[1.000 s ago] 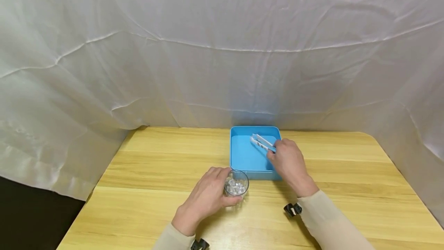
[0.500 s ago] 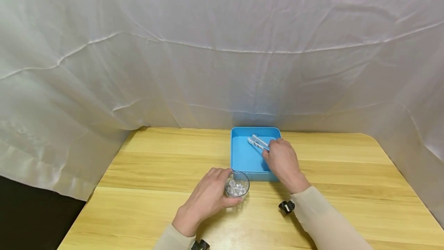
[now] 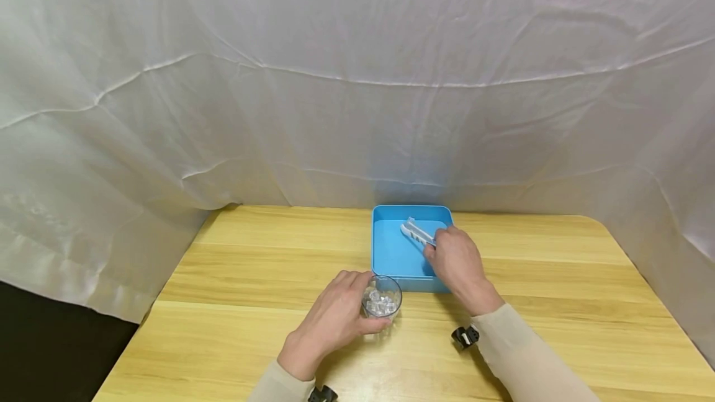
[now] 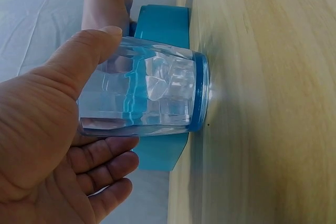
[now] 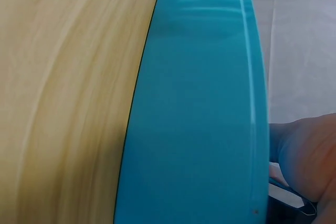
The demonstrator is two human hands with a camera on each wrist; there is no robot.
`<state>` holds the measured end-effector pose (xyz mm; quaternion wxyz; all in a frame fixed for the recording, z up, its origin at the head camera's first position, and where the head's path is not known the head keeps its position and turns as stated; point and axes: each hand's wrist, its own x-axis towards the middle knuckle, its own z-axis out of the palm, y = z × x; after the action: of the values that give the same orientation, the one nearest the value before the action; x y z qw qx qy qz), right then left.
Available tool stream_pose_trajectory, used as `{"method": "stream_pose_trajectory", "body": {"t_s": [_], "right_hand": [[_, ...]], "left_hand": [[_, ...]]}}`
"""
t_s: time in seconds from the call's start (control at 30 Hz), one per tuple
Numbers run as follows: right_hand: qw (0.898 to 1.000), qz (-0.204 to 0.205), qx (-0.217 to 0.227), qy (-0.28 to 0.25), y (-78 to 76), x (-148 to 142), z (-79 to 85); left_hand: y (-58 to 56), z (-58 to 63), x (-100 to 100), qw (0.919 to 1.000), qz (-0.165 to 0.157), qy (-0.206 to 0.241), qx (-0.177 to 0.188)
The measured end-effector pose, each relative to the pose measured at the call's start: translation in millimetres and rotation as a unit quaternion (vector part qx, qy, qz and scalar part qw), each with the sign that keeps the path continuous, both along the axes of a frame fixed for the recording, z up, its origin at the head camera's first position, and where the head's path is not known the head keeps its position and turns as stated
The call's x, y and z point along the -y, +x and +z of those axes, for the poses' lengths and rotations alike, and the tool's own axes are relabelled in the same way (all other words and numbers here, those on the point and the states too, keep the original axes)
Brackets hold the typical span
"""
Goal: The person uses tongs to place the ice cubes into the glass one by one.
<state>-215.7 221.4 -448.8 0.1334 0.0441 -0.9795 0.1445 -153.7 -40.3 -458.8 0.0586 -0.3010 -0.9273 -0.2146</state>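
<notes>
My left hand (image 3: 332,312) grips a clear drinking glass (image 4: 198,95) that stands upright on the table. In the left wrist view the thumb lies along one side and the fingers curl on the other. Several clear ice-like cubes (image 3: 382,304) lie in its lower part. My right hand (image 3: 458,259) holds a pair of white tongs (image 3: 417,232) over the blue box (image 3: 421,284), just behind the glass. The tongs' tips point down and left into the box, their arms close together. In the right wrist view the box wall hides most of the tongs.
The wooden table (image 3: 268,265) runs under everything. A pale curtain (image 3: 346,110) hangs along its back and sides. The box stands at the back edge, close to the curtain. Black wrist cameras sit at both cuffs.
My right hand has shifted a little left with the tongs, and the tongs' arms have come closer together. The left hand and the glass have stayed in place.
</notes>
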Motion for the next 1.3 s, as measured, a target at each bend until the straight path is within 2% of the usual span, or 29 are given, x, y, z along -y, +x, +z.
{"method": "stream_pose_trajectory", "body": {"t_s": [0.33,0.47,0.8,0.93,1.3], "right_hand": [[1.0,0.011,0.009,-0.019,16.4,-6.0,5.1],[0.999,0.023,-0.002,-0.024,21.7,-7.0,5.6],[0.999,0.018,-0.016,-0.049,31.5,-7.0,6.9],[0.998,0.022,-0.035,-0.051,35.6,-6.8,7.2],[0.995,0.04,-0.061,-0.068,45.8,-6.2,14.9]], "left_hand": [[-1.4,-0.6,0.6,1.0,0.002,0.001,0.009],[-1.7,-0.6,1.0,0.9999,0.002,0.003,0.014],[-1.0,-0.3,1.7,0.9998,0.001,0.01,0.018],[-1.0,0.1,2.9,0.9997,0.002,0.013,0.022],[-0.9,1.1,4.1,0.9997,0.001,0.011,0.022]]}}
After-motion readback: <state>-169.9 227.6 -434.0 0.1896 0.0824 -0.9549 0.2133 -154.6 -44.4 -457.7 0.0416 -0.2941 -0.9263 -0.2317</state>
